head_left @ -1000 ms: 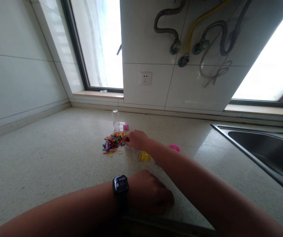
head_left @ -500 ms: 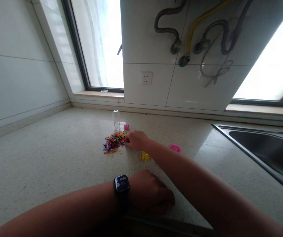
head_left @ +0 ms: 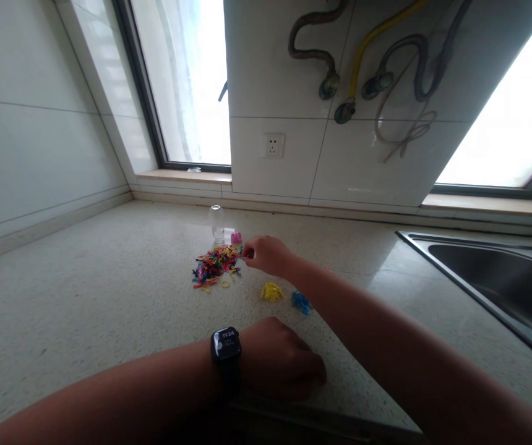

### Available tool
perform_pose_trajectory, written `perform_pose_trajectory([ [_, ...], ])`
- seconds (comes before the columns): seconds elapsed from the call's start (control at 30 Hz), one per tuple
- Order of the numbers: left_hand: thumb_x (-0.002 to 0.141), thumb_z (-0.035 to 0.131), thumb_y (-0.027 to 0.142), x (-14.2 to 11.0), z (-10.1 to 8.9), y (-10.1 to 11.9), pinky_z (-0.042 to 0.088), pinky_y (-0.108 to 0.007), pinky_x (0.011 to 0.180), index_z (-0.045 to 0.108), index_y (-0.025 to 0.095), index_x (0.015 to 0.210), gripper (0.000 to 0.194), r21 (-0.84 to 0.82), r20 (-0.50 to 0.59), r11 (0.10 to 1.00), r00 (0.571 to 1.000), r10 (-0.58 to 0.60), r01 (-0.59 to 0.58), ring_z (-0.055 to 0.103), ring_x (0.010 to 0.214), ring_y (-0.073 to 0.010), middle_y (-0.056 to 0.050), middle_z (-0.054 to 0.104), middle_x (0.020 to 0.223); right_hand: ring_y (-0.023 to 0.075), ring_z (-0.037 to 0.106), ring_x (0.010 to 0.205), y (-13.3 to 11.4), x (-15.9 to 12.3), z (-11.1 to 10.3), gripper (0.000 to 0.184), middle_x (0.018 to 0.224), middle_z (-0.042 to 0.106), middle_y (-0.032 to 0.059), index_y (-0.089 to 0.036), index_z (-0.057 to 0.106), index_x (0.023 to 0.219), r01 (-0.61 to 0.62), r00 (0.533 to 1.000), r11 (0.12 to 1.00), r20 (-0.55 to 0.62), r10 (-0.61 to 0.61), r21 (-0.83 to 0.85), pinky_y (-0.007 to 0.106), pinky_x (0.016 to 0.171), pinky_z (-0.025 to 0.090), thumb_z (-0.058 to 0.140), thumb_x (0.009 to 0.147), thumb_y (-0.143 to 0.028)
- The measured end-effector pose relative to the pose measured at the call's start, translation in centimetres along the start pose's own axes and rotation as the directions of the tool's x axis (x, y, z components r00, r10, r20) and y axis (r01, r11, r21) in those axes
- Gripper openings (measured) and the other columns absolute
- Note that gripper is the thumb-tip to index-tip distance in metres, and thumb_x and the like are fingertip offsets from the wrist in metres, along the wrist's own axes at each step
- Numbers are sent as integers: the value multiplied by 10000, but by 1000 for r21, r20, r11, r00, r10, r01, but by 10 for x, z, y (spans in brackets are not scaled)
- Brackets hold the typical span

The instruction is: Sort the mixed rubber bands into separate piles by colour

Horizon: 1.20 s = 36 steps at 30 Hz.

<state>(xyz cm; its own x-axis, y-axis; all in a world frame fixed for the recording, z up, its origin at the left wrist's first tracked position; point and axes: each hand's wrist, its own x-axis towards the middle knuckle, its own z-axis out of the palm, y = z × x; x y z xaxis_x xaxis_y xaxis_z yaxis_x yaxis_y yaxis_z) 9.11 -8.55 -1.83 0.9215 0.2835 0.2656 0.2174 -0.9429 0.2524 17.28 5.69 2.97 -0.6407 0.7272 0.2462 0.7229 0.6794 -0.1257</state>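
A heap of small mixed-colour rubber bands (head_left: 214, 266) lies on the speckled counter (head_left: 108, 296). My right hand (head_left: 268, 254) hovers at the heap's right edge, fingers pinched together on something too small to make out. A small yellow pile of bands (head_left: 271, 291) and a small blue pile of bands (head_left: 301, 302) lie below that arm. My left hand (head_left: 282, 358), a dark smartwatch (head_left: 226, 346) on its wrist, rests near the counter's front edge with its fingers curled under.
A small clear bottle (head_left: 216, 223) and a pink cap (head_left: 236, 237) stand behind the heap. A steel sink (head_left: 493, 272) is set into the counter at the right. Tiled walls, a socket (head_left: 274, 145) and hoses (head_left: 377, 68) are behind.
My right hand has lifted off the heap's edge and moved slightly up and right. The blue pile shows below the arm; the pink pile is now hidden.
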Motion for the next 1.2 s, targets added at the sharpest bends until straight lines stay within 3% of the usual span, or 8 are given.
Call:
perform_pose_trajectory([
  [0.37,908,574,298,0,-3,1,434,-270,614,661,261,1047,168,8,14,1000,1000,-2,2,682,743,-158,20,729,842,198,651,881,-3,-5,-13,172,1010,729,58,-220,715,951,39,999,994,28,-37,-99,266,730,415,580,866,-284],
  [0.57,908,569,300,0,-5,3,411,-276,576,663,267,1055,178,30,10,1000,1000,-9,9,682,730,-156,26,730,841,131,608,685,30,-31,-40,113,798,725,28,-177,739,872,74,995,979,55,-86,188,239,641,385,662,801,-218],
  [0.7,895,578,292,1,-5,4,396,-279,557,663,271,1059,185,36,19,999,1000,-12,11,683,725,-156,30,729,830,113,556,593,56,-71,-55,132,688,687,15,-156,747,860,-37,984,944,174,-22,328,235,568,373,669,791,-238],
  [0.9,924,545,294,3,-6,5,418,-269,594,652,255,1041,163,24,43,1000,999,-11,10,681,733,-154,15,722,822,115,561,642,71,-126,-45,97,745,685,14,-171,727,826,-25,970,934,234,-64,356,233,605,401,650,797,-222],
  [1.07,929,538,294,3,-6,5,427,-269,604,645,255,1038,158,33,57,999,998,-14,12,679,737,-153,16,717,816,125,562,669,74,-144,-33,119,778,679,22,-186,734,875,-58,984,925,178,-11,377,245,621,406,657,807,-245],
  [1.2,925,536,295,3,-8,5,437,-273,600,645,251,1029,157,30,64,1000,998,-9,7,674,721,-150,18,708,801,125,521,640,93,-151,-31,205,744,651,26,-174,735,890,-132,991,889,82,106,438,252,590,395,625,852,-343],
])
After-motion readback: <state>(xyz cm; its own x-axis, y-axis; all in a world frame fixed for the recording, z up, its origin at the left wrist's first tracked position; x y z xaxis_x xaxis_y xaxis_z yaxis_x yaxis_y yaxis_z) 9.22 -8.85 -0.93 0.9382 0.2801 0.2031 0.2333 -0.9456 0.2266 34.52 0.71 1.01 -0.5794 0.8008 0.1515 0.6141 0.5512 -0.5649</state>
